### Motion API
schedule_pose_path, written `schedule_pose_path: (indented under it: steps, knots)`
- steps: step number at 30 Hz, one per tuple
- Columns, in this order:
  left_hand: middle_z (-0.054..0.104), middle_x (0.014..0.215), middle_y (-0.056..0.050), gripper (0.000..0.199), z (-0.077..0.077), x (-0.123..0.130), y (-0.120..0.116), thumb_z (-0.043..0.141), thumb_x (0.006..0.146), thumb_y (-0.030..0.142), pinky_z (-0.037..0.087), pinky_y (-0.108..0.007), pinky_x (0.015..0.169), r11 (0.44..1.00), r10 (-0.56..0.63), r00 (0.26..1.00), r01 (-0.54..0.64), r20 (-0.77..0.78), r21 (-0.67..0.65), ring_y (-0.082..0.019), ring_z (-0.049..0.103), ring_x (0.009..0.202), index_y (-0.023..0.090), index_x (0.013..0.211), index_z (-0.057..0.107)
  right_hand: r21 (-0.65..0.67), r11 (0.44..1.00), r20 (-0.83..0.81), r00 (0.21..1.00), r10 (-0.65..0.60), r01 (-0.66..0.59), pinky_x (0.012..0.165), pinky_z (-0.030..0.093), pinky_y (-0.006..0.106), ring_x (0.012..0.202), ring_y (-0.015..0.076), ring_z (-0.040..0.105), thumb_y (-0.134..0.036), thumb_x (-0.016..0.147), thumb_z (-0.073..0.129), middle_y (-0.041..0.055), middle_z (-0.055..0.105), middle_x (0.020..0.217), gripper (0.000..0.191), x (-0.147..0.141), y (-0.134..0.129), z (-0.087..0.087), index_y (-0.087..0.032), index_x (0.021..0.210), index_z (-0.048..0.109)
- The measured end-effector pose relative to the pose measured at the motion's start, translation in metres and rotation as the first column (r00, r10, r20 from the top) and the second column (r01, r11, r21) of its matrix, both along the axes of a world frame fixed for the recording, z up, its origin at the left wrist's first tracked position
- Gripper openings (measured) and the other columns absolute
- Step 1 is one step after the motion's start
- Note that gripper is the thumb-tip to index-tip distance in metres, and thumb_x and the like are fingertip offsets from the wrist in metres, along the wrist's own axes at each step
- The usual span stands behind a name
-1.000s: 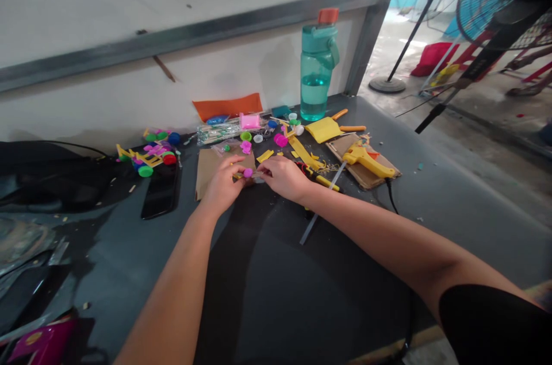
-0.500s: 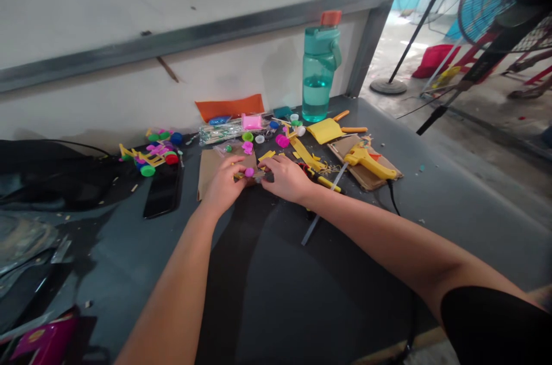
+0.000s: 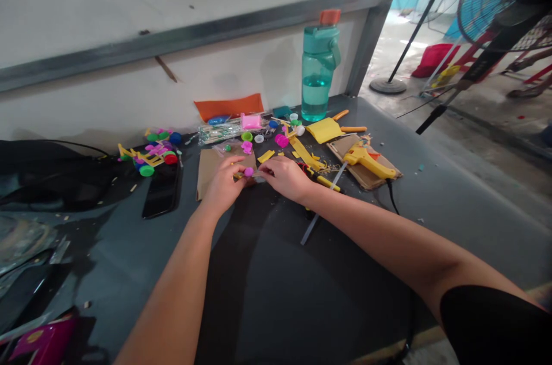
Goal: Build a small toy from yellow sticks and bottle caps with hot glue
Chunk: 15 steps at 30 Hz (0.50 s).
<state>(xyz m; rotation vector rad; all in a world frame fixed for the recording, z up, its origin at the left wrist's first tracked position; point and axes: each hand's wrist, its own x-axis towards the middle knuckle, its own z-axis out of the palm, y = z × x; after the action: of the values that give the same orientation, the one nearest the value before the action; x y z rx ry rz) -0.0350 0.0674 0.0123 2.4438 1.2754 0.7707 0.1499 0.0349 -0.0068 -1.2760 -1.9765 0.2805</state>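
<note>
My left hand [image 3: 225, 181] is closed in a pinch at the front edge of a cardboard piece [image 3: 210, 164]. It grips a small piece with a round purple-pink part [image 3: 249, 172] and a bit of yellow by the fingers. Just to the right, my right hand [image 3: 285, 176] is also pinched, its fingertips meeting at a thin pale bit beside the round part. What exactly it holds is too small to make out. Behind the hands lie a pink flower-shaped piece [image 3: 246, 147], a yellow strip [image 3: 266, 156] and several small plastic caps.
On the right a yellow glue gun [image 3: 368, 164] with a clear glue stick [image 3: 317, 216] rests on cardboard. A teal water bottle [image 3: 315, 75] stands by the wall. To the left are a black phone [image 3: 162, 192] and a colourful assembly of sticks and caps [image 3: 153, 155].
The right fingers have shifted slightly beside the round purple-pink part. My left hand keeps its pinch, and the things on the table lie as before.
</note>
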Motion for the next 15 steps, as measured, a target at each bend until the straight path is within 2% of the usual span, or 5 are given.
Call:
schedule_pose_path:
  steps: [6, 15]
  knots:
    - [0.056, 0.119, -0.007, 0.012, -0.0001, 0.0005, -0.0003, 0.054, 0.077, 0.024, 0.039, -0.041, 0.099, 1.000, -0.007, 1.000, 0.007, -0.002, 0.001, -0.023, 0.051, 0.113, 0.020, 0.082, 0.064, 0.008, 1.000, -0.007, 1.000, 0.012, -0.012, 0.076, 0.042, 0.026, 0.082, 0.0164, 0.058, -0.017, 0.085, 0.056, 0.0076, 0.066, 0.082, 0.011, -0.0002, 0.0001, 0.0008, -0.014, 0.085, 0.066]
    - [0.055, 0.120, -0.007, 0.012, -0.0011, 0.0000, 0.0003, 0.053, 0.077, 0.023, 0.038, -0.041, 0.100, 1.000, -0.015, 1.000, 0.015, 0.004, 0.000, -0.023, 0.050, 0.114, 0.020, 0.083, 0.064, 0.030, 0.999, -0.009, 1.000, 0.016, -0.015, 0.076, 0.041, 0.026, 0.080, 0.0156, 0.057, -0.016, 0.083, 0.056, 0.0064, 0.065, 0.080, 0.009, -0.0009, 0.0001, -0.0008, -0.015, 0.085, 0.065]
